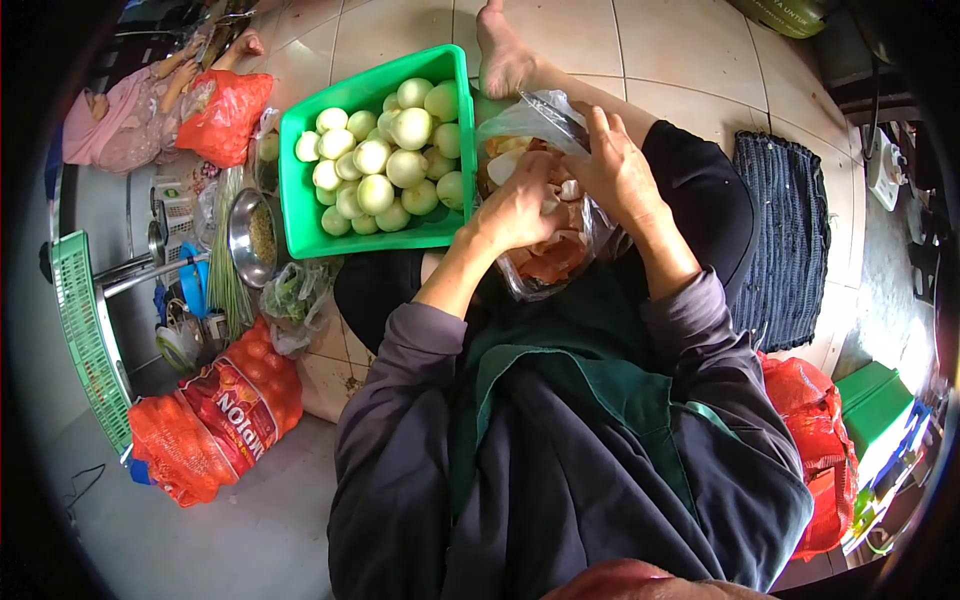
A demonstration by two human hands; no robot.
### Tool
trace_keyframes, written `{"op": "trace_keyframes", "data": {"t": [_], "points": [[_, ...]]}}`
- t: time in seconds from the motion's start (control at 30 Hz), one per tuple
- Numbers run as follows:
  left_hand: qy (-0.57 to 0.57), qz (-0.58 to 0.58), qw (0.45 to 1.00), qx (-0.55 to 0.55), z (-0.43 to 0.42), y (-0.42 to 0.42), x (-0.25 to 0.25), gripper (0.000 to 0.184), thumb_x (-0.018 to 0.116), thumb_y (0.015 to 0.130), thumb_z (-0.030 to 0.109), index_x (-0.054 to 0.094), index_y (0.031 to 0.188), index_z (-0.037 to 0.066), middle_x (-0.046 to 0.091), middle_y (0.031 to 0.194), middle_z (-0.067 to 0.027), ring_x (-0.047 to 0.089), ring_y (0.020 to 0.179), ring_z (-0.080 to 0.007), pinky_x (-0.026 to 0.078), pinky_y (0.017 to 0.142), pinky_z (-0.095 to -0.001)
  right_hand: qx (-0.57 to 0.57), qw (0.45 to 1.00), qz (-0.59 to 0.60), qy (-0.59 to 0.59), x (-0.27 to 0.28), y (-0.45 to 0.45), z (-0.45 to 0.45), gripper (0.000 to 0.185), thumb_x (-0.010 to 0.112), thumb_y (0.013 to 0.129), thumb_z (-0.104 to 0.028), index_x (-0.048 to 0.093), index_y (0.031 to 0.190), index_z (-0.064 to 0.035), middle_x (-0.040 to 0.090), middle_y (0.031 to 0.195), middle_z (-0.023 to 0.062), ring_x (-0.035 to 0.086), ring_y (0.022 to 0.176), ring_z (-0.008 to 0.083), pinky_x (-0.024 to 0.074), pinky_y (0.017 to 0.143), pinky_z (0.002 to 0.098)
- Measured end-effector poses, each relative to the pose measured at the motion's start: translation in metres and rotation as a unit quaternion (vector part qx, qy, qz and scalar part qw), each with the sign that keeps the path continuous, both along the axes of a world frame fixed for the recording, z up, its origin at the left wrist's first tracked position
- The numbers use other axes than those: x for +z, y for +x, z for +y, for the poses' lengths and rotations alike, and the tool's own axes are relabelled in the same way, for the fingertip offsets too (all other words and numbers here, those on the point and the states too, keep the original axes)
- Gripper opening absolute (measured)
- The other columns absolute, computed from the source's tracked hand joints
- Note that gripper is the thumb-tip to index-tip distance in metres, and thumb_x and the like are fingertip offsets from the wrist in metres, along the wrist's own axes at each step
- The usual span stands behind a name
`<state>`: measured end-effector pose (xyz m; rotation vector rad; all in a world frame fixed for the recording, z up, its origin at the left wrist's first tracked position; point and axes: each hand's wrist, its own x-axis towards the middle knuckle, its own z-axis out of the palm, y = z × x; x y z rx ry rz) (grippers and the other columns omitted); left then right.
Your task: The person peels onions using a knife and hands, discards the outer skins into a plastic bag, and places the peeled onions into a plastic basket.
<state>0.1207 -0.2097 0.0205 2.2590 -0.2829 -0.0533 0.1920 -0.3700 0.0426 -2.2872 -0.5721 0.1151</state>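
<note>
A clear plastic bag (545, 118) full of brown onion skins (560, 258) stands between my legs. My left hand (520, 208) reaches into it with curled fingers among the skins; what they grip is hidden. At the bag's right rim, my right hand (620, 168) grips the plastic, its fingers pointing up and away. Left of the bag, a green plastic tub (375, 243) holds many peeled, pale onions (407, 168), close to my left forearm.
On the left are a metal bowl (240, 240), long green stalks (228, 285), a red net sack (215, 415), a green crate (85, 320) and a red bag (225, 118) beside another person (120, 125). A dark woven mat (782, 240) and red sack (815, 450) lie right.
</note>
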Motion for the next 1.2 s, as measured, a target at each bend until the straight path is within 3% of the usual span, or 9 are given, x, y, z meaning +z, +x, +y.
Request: {"op": "trace_keyframes", "data": {"t": [0.4,0.5,0.6,0.67,0.77,0.9,1.0,1.1,1.2], "points": [[0.175,-0.032,0.976,0.128,0.009,0.042,-0.043,0.051,0.060,0.075,0.004,0.048,0.124,-0.002,0.057,0.121,-0.0240,0.052,0.114,-0.0394,0.043,0.095,-0.0433,-0.019,0.980,-0.032,0.193,0.014,0.005,0.004,0.043,0.060,0.076,0.001,0.051,0.118,-0.0026,0.061,0.104,0.0247,0.059,0.098,0.0431,0.0495,0.082,0.0445],[0.132,0.117,0.980,0.088,0.012,0.050,-0.038,0.053,0.058,0.076,0.007,0.052,0.128,0.005,0.059,0.123,-0.0173,0.055,0.114,-0.0341,0.041,0.098,-0.0443,-0.026,0.983,-0.020,0.182,0.014,0.006,0.003,0.043,0.060,0.076,0.000,0.051,0.118,-0.0026,0.061,0.105,0.0244,0.059,0.099,0.0425,0.0492,0.083,0.0444],[0.267,0.271,0.925,0.016,0.010,0.057,-0.029,0.045,0.057,0.077,0.012,0.061,0.122,0.017,0.060,0.123,-0.0095,0.056,0.113,-0.0309,0.042,0.096,-0.0450,-0.022,0.986,-0.010,0.163,0.012,0.006,0.001,0.043,0.060,0.077,0.000,0.051,0.118,-0.0026,0.061,0.104,0.0243,0.059,0.099,0.0422,0.0491,0.083,0.0443],[0.320,0.169,0.932,0.021,0.006,0.051,-0.026,0.038,0.057,0.078,0.015,0.064,0.115,0.019,0.062,0.118,-0.0101,0.058,0.109,-0.0310,0.045,0.092,-0.0448,-0.019,0.987,-0.017,0.160,0.008,0.007,0.002,0.042,0.060,0.076,0.000,0.052,0.118,-0.0028,0.061,0.102,0.0243,0.059,0.098,0.0423,0.0491,0.083,0.0439],[0.315,0.119,0.940,0.054,0.005,0.043,-0.010,0.037,0.061,0.078,0.017,0.062,0.114,0.009,0.061,0.113,-0.0191,0.060,0.104,-0.0331,0.047,0.088,-0.0440,-0.019,0.985,-0.014,0.173,0.012,0.003,0.006,0.042,0.060,0.075,0.001,0.053,0.117,-0.0029,0.062,0.101,0.0227,0.059,0.099,0.0420,0.0484,0.084,0.0442],[0.188,0.248,0.947,0.076,0.010,0.041,0.038,0.040,0.063,0.073,0.006,0.050,0.108,-0.011,0.060,0.103,-0.0309,0.061,0.096,-0.0396,0.050,0.083,-0.0432,0.001,0.984,-0.040,0.171,0.016,0.001,0.006,0.041,0.059,0.075,0.003,0.053,0.116,-0.0020,0.061,0.100,0.0220,0.059,0.096,0.0420,0.0489,0.082,0.0441],[0.384,0.217,0.897,-0.013,0.018,0.034,0.009,0.034,0.055,0.078,0.006,0.053,0.108,-0.009,0.062,0.099,-0.0286,0.063,0.091,-0.0378,0.052,0.079,-0.0405,0.004,0.983,-0.037,0.178,0.017,-0.001,0.008,0.037,0.060,0.078,0.004,0.054,0.114,-0.0016,0.061,0.099,0.0219,0.059,0.094,0.0415,0.0493,0.081,0.0436],[0.348,0.105,0.927,0.092,0.014,0.012,-0.038,0.037,0.057,0.081,0.010,0.050,0.114,-0.005,0.050,0.119,-0.0307,0.058,0.104,-0.0411,0.051,0.083,-0.0446,0.015,0.984,-0.044,0.172,0.019,-0.004,0.009,0.037,0.060,0.078,0.004,0.054,0.115,-0.0017,0.061,0.099,0.0220,0.059,0.095,0.0412,0.0494,0.081,0.0434],[0.361,0.189,0.909,0.085,0.010,0.020,-0.037,0.042,0.060,0.082,0.016,0.048,0.115,-0.006,0.047,0.122,-0.0348,0.058,0.104,-0.0408,0.051,0.085,-0.0429,0.024,0.982,-0.048,0.182,0.021,-0.005,0.009,0.039,0.061,0.077,0.004,0.055,0.115,-0.0019,0.062,0.101,0.0213,0.060,0.097,0.0408,0.0498,0.082,0.0427]]}}
